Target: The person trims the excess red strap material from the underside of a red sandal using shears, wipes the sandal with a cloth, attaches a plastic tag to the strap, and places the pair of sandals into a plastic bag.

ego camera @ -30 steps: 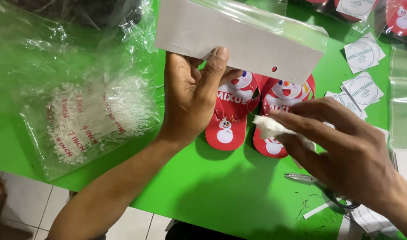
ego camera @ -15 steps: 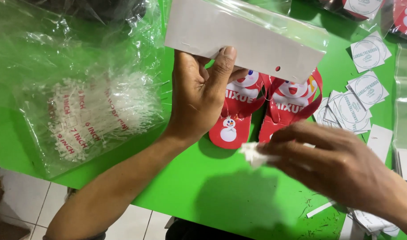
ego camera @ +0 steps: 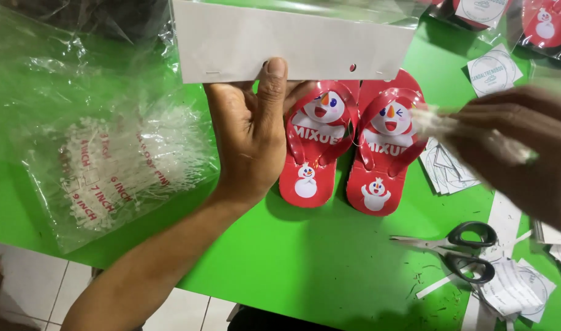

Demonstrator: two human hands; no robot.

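While the left hand (ego camera: 250, 141) pinches the stiff white card header (ego camera: 293, 40) of the light, slippery clear bag, the right hand's (ego camera: 525, 147) fingers clamp a thin white tie (ego camera: 436, 122).

Single head-worn view, looking steeply down from close above onto the near edge of a green table (ego camera: 305, 270). Facing away from the wearer; tiled floor (ego camera: 23, 276) visible past the near left corner. Far edge cut off.

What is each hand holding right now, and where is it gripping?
Left hand pinches the white card at its bottom edge. Right hand grips a blurred white bundle by one end.
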